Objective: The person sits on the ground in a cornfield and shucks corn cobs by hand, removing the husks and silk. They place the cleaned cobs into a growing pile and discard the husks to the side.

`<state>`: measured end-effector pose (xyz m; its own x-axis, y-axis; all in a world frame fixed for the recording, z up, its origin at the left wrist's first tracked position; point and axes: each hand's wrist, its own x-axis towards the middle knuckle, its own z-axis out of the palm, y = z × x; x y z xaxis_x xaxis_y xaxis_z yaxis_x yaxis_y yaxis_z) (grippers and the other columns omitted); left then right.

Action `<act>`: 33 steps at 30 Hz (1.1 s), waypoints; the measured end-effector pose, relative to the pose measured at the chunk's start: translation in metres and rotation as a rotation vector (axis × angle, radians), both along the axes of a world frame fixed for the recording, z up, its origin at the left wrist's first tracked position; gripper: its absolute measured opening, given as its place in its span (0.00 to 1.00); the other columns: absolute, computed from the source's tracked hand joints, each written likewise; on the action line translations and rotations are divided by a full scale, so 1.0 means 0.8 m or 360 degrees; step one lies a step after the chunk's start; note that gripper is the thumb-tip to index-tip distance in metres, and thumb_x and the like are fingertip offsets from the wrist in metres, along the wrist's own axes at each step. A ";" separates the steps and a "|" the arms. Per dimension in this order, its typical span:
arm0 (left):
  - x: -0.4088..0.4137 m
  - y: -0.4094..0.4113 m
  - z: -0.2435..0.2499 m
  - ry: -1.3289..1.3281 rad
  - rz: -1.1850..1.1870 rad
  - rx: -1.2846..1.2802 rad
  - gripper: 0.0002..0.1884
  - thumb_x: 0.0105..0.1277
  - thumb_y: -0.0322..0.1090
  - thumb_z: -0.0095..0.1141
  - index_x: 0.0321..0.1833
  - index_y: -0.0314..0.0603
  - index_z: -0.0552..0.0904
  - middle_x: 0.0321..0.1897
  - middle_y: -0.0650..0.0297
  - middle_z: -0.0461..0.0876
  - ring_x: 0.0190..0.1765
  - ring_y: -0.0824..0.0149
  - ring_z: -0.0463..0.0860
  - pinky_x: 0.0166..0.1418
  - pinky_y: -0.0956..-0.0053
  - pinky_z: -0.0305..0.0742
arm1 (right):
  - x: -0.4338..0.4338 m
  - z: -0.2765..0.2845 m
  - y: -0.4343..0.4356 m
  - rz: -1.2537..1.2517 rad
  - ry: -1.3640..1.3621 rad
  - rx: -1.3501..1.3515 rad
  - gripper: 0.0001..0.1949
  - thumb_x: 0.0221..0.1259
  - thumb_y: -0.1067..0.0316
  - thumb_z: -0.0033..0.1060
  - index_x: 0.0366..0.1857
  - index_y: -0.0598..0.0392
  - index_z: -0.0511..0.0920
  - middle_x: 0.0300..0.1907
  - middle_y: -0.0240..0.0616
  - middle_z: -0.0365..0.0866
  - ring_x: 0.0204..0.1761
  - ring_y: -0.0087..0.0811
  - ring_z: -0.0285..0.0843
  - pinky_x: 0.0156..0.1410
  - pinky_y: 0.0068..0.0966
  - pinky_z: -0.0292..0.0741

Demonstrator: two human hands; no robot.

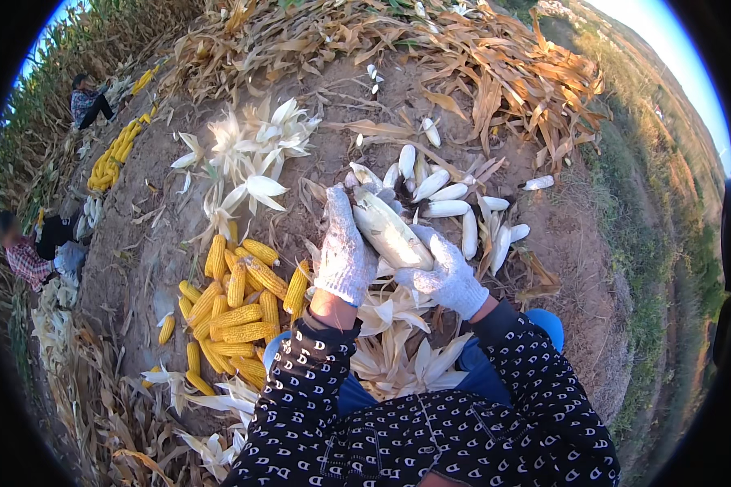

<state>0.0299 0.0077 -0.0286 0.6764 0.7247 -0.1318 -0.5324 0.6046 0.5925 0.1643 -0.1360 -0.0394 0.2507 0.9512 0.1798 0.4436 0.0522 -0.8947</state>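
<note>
Between my two gloved hands is an ear of corn in its pale husk (391, 230), tilted with its upper end to the left. My left hand (345, 248), in a whitish knit glove, grips its upper left side. Around the lower right end curls my right hand (443, 268), gloved alike. Just beyond my hands lies a loose pile of unhusked ears (448, 193), some with dark silk tips. Bare yellow cobs (237, 316) are heaped left of my left forearm. Stripped husks (396, 359) cover the ground between my knees.
More peeled husks (250, 152) lie on the soil ahead to the left. Dry corn stalks (493, 61) form a bank at the far side. Two people sit at the left, one in a checked shirt (29, 263), near a row of yellow cobs (114, 155). Grass (621, 243) borders the right.
</note>
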 end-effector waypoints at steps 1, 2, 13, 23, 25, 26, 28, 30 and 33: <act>0.000 -0.001 0.000 0.0009 0.0058 -0.0018 0.43 0.81 0.74 0.42 0.75 0.38 0.77 0.69 0.51 0.81 0.70 0.52 0.81 0.78 0.52 0.74 | -0.007 0.003 -0.001 -0.0003 -0.0018 -0.0023 0.41 0.62 0.53 0.82 0.75 0.63 0.72 0.66 0.53 0.83 0.66 0.43 0.84 0.70 0.37 0.79; 0.000 -0.001 -0.001 0.0019 0.0117 -0.0037 0.41 0.82 0.72 0.42 0.74 0.39 0.78 0.68 0.51 0.82 0.68 0.53 0.82 0.77 0.52 0.76 | -0.012 0.004 -0.001 -0.0006 -0.0036 -0.0046 0.41 0.61 0.51 0.83 0.74 0.63 0.73 0.65 0.54 0.83 0.66 0.46 0.84 0.70 0.39 0.79; -0.006 0.030 -0.073 0.1127 0.0513 0.1208 0.26 0.86 0.34 0.44 0.83 0.37 0.65 0.71 0.43 0.77 0.68 0.50 0.81 0.74 0.60 0.77 | -0.014 -0.001 -0.001 -0.0253 -0.0424 0.0203 0.42 0.57 0.53 0.85 0.74 0.61 0.73 0.62 0.53 0.83 0.62 0.52 0.85 0.69 0.42 0.80; -0.013 0.009 -0.016 0.0797 0.0236 0.0735 0.26 0.88 0.33 0.41 0.84 0.30 0.65 0.81 0.41 0.67 0.80 0.44 0.71 0.85 0.59 0.65 | -0.005 -0.004 -0.003 -0.0277 -0.0495 0.0328 0.40 0.57 0.59 0.84 0.73 0.61 0.73 0.61 0.53 0.84 0.62 0.53 0.85 0.68 0.41 0.81; -0.010 0.011 -0.047 0.0868 0.0420 0.0934 0.24 0.88 0.39 0.43 0.80 0.33 0.69 0.74 0.46 0.72 0.72 0.51 0.75 0.76 0.62 0.69 | -0.007 -0.005 -0.001 -0.0237 -0.0379 0.0344 0.40 0.58 0.60 0.83 0.74 0.62 0.72 0.63 0.53 0.83 0.63 0.51 0.85 0.69 0.41 0.80; -0.006 0.010 -0.055 0.0890 0.0539 0.0981 0.23 0.88 0.42 0.44 0.77 0.35 0.72 0.67 0.51 0.76 0.65 0.56 0.78 0.68 0.65 0.72 | -0.008 -0.007 0.000 -0.0219 -0.0322 0.0350 0.40 0.58 0.61 0.83 0.74 0.62 0.72 0.64 0.53 0.82 0.64 0.49 0.84 0.70 0.41 0.80; 0.013 0.001 -0.045 0.0798 0.0705 0.0748 0.22 0.88 0.51 0.46 0.66 0.41 0.80 0.46 0.63 0.85 0.43 0.67 0.83 0.44 0.73 0.78 | -0.008 -0.026 0.005 -0.0188 0.0004 0.0280 0.40 0.59 0.62 0.82 0.76 0.62 0.70 0.67 0.50 0.81 0.66 0.46 0.83 0.72 0.39 0.79; 0.013 -0.010 -0.009 0.0593 0.0546 0.0255 0.21 0.88 0.55 0.48 0.58 0.46 0.84 0.32 0.70 0.84 0.29 0.72 0.81 0.31 0.76 0.75 | -0.015 -0.031 0.006 -0.0152 0.0432 0.0246 0.40 0.62 0.64 0.81 0.77 0.61 0.68 0.69 0.48 0.79 0.67 0.42 0.83 0.72 0.37 0.79; 0.012 -0.020 0.012 0.0357 0.0367 -0.0265 0.19 0.87 0.56 0.48 0.40 0.54 0.79 0.18 0.78 0.65 0.18 0.73 0.61 0.21 0.76 0.58 | -0.030 -0.027 0.008 -0.0164 0.1187 0.0265 0.38 0.67 0.69 0.76 0.79 0.60 0.66 0.71 0.44 0.78 0.67 0.36 0.83 0.71 0.32 0.81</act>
